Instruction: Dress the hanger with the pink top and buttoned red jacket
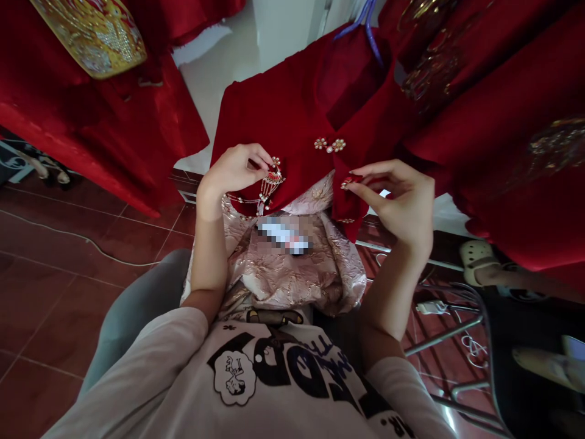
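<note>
In front of me hangs a red garment [274,116] with a V-shaped neck. A flower-shaped pearl-and-gold clasp [329,145] joins its front edges below the neck. My left hand [237,169] pinches the top of a fan-shaped jewelled brooch [273,177] with dangling strands, against the garment's left panel. Strings of beads [242,199] hang beside it. My right hand [397,195] pinches a small red-and-gold frog clasp [348,182] at the edge of the other panel. Below it, another gold ornament [345,221] sits near the hem.
Pink shiny fabric [283,274] lies across my lap, with a blurred pale object [286,236] on it. More red garments [512,110] hang at both sides. A purple hanger [365,27] holds the garment. At right stand a metal-framed chair [457,335] and another person's shod foot [478,262].
</note>
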`<state>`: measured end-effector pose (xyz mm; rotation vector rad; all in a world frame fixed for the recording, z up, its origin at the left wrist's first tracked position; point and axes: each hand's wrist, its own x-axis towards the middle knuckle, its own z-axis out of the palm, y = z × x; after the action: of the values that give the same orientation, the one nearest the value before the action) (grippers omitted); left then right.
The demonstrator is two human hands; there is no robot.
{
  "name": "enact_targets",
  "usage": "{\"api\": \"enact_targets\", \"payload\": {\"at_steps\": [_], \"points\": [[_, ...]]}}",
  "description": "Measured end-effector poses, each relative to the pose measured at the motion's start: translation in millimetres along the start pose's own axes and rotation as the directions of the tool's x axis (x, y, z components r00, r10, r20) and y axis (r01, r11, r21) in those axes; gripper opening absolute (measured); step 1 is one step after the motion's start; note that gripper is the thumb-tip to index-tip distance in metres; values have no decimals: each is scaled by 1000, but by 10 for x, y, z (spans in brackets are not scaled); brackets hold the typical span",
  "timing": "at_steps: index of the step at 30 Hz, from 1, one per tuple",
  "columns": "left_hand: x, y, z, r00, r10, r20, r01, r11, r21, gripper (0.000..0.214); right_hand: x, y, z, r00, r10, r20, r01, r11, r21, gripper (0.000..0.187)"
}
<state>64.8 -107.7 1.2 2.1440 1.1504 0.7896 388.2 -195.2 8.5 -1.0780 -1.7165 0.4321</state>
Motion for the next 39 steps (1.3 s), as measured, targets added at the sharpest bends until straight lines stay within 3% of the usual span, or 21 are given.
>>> {"api": "enact_targets", "payload": {"at_steps": [2, 7, 12, 15, 19, 24, 39], "points": [[-2, 19, -12, 1000, -24, -11, 24, 999, -29, 20, 19, -15, 105, 999, -16, 31, 14, 999, 47, 23], [37, 79, 59, 987, -12, 160, 23, 998, -66, 23, 88, 112, 490, 997, 21, 74, -26, 997, 71, 30], [60, 20, 111, 996, -41, 75, 49, 993, -105, 24, 118, 309, 770, 987, 154, 38, -156, 986, 54, 32], [47, 21, 94, 996, -68, 64, 77, 985, -155, 27, 122, 347, 846, 980, 195, 35, -197, 978, 72, 33], [62, 55, 119, 986, -83, 148, 113, 971, -210, 39, 123, 359, 939, 975, 224, 2, -223, 970, 101, 24], [122, 72, 193, 982, -89, 169, 120, 975, -184, 43, 120, 395, 1064, 969, 243, -37, -237, 964, 118, 18], [180, 115, 309, 974, -227, 8, 222, 945, -239, 32, 277, 530, 1379, 981, 164, -106, -143, 974, 177, 15]]}}
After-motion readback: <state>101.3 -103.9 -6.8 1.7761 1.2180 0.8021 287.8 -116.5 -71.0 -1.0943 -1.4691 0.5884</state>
